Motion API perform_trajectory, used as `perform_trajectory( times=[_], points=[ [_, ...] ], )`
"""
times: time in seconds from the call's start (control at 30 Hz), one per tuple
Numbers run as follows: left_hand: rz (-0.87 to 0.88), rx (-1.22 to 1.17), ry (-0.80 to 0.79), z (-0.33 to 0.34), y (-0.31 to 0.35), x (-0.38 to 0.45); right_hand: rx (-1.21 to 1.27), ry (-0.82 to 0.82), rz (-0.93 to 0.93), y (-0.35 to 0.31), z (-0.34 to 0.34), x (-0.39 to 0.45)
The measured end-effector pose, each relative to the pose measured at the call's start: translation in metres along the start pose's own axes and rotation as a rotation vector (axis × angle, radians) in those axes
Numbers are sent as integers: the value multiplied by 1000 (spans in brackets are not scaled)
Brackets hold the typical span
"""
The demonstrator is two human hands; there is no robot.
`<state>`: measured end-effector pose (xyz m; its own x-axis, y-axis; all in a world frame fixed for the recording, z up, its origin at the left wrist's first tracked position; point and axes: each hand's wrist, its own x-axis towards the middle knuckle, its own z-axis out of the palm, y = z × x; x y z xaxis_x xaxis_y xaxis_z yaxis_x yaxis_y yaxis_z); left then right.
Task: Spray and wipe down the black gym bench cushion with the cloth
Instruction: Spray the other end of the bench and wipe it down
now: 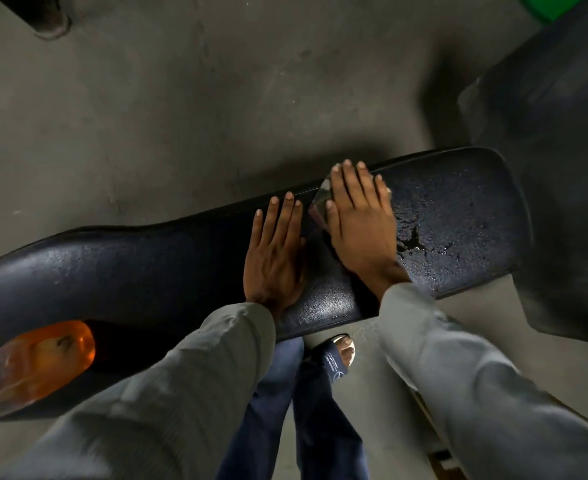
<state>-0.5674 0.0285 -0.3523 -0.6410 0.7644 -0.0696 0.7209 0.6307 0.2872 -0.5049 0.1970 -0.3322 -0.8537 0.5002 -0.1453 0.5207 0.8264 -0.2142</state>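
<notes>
- While both hands lie flat on the black bench cushion (pixel 459 216), the right hand (pixel 358 216) presses the cloth (pixel 320 206) under straight, spread fingers; only a grey edge of it shows at the thumb side.
- Just beside it, the left hand (pixel 278 251) rests palm down with fingers straight, holding nothing, bracing on the pad.
- Beyond the right hand the cushion shines with spray droplets and a small puddle (pixel 412 237); toward the left hand it looks drier.
- That vinyl is probably slick where wet, with soft padding underneath, so I'd judge a flat palm on the cloth works better than a pinch; the cloth itself seems thin and limp, apt to bunch.
- Past the left hand, an orange translucent bottle (pixel 39 358) lies on the cushion's near end, blurred, likely in the way of a long sweep.
- Below the hands, a sandalled foot (pixel 337 355) stands on the grey floor (pixel 181 116).
</notes>
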Motion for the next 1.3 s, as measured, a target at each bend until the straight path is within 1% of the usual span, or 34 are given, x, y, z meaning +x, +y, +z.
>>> perform_trajectory(
  times=[0.07,0.17,0.23,0.27,0.33,0.4,0.47,0.53,0.57,0.67,0.7,0.77,0.87,0.93,1.03,1.1,1.2,1.23,1.3],
  points=[
    [-7,5,2,-1,2,0,-3,20,50,24,-4,9],
    [-6,-2,7,-2,2,0,-1,66,242,55,-9,-10],
    [-13,-3,1,-4,2,0,6,103,350,51,-7,-36],
    [-15,-2,-5,-4,3,1,3,104,368,42,-4,-48],
    [-20,8,-13,-6,4,1,9,66,331,19,2,-60],
    [-22,19,-19,-6,4,1,28,35,232,3,4,-52],
    [-21,25,-16,-6,4,0,36,4,107,6,1,-29],
    [-24,21,-1,-7,5,1,9,-1,54,30,-5,-1],
    [-26,19,4,-7,6,1,-4,9,81,47,-8,10],
    [-27,20,0,-8,7,1,-6,60,285,103,-22,17],
    [-27,21,-3,-8,7,2,-1,80,343,114,-25,10],
    [-31,23,-5,-8,6,2,-16,117,404,114,-24,-10],
    [-39,30,-15,-8,7,3,-41,98,372,86,-14,-26],
    [-39,32,-18,-8,7,3,-9,99,308,77,-11,-14],
    [-31,45,-18,-7,6,3,14,133,227,101,-11,16],
    [-34,57,-26,-6,6,3,7,130,306,132,-15,28],
    [-36,52,-26,-6,6,3,31,139,518,174,-23,14],
    [-35,46,-24,-6,5,3,29,160,569,179,-24,1],
    [-37,40,-20,-6,5,4,-6,198,609,166,-21,-28]
  ],
)
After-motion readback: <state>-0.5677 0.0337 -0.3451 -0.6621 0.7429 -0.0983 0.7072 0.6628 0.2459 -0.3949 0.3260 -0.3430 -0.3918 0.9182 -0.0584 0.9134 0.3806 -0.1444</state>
